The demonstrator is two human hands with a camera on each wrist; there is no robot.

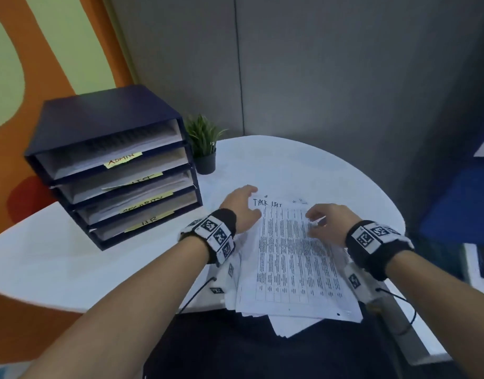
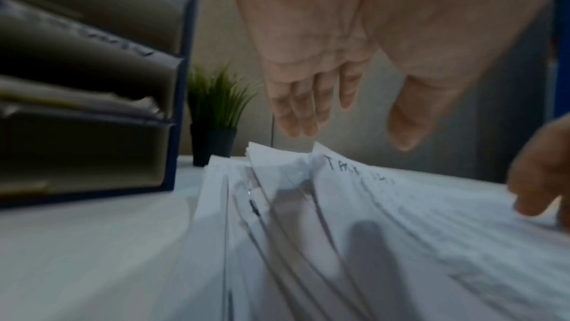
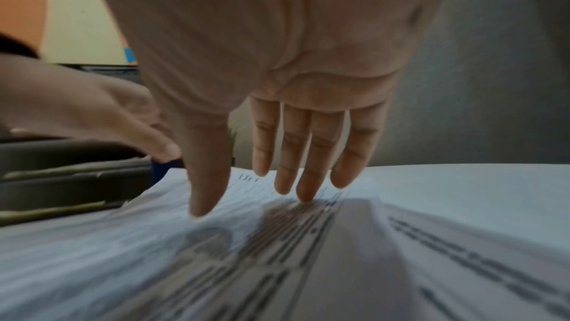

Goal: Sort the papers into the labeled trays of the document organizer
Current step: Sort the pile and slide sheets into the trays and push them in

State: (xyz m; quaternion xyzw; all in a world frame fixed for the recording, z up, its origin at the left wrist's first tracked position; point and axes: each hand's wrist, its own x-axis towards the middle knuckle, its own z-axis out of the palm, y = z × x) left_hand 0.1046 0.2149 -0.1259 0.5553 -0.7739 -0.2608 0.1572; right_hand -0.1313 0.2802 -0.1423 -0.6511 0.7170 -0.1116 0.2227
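Note:
A loose stack of white papers [image 1: 290,269] lies on the round white table [image 1: 71,255], overhanging its near edge. The top sheet is a printed table headed "TASK LIST" [image 1: 267,202] in handwriting. My left hand [image 1: 242,207] hovers open over the stack's far left corner, fingers straight [image 2: 296,107] above the sheets [image 2: 339,229]. My right hand [image 1: 327,220] is open over the top sheet, fingertips [image 3: 303,192] touching the print [image 3: 308,253]. The dark blue document organizer [image 1: 112,165] stands at the left with several trays labelled on yellow notes, the top one "ADMIN" [image 1: 122,159].
A small potted plant [image 1: 204,146] in a black pot stands just right of the organizer, behind the papers. Grey partition walls rise behind the table. A blue cabinet [image 1: 459,201] sits at the right. The organizer's trays hold some papers.

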